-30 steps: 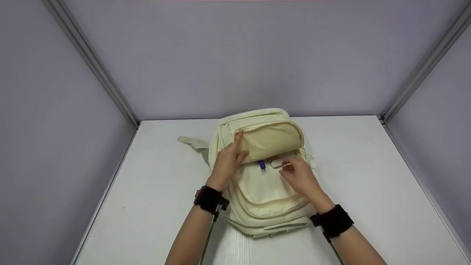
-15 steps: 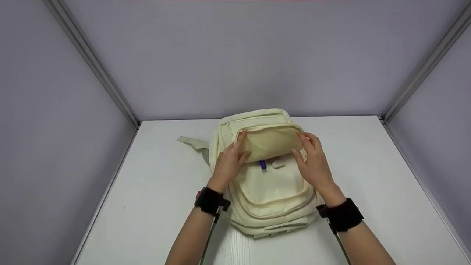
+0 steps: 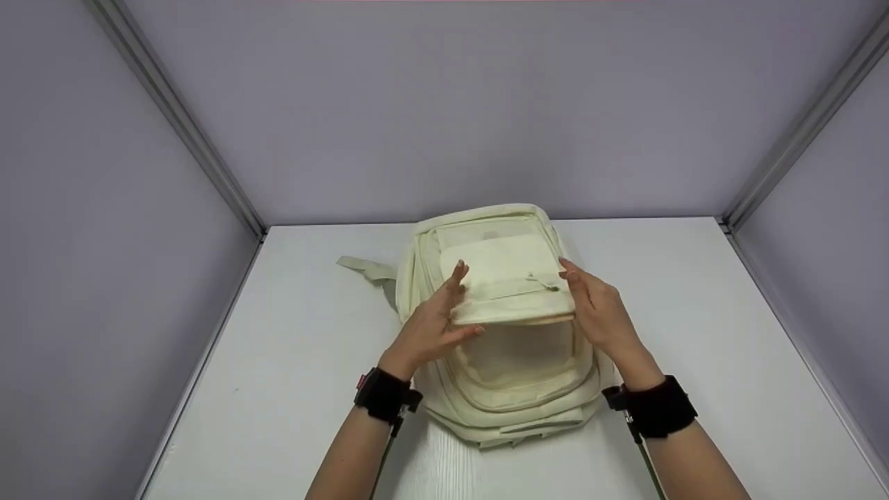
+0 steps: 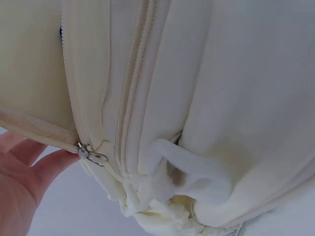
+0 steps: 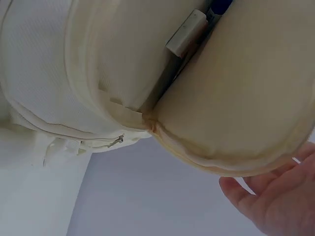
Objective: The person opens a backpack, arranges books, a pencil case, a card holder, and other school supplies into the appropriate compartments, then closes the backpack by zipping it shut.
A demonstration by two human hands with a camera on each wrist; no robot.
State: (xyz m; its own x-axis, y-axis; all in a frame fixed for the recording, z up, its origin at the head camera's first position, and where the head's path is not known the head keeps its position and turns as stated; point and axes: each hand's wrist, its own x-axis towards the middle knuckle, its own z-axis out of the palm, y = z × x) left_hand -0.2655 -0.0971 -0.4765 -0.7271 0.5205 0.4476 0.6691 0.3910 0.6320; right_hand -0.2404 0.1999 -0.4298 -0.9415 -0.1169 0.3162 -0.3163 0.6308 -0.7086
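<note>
A cream backpack (image 3: 514, 410) lies on the white table, its front pocket unzipped. The pocket flap (image 3: 514, 298) hangs partway over the opening, its outer face upward. My left hand (image 3: 434, 326) touches the flap's left edge with extended fingers and thumb spread; the left wrist view shows fingertips beside a metal zipper pull (image 4: 91, 153). At the flap's right edge rests my right hand (image 3: 601, 309), its fingers (image 5: 280, 179) against the outside. Inside the pocket, the right wrist view shows a small white block-shaped item (image 5: 187, 33) and a dark blue item (image 5: 220, 7), partly hidden.
A loose strap (image 3: 367, 267) extends from the backpack's left side across the table (image 3: 298, 347). Grey panels (image 3: 444, 111) surround the table at the back and sides. A white loop (image 4: 197, 172) hangs at the bag's side in the left wrist view.
My right hand has left the white item and moved to the flap's right edge. The flap has swung down toward me, covering the white and blue items from the head view.
</note>
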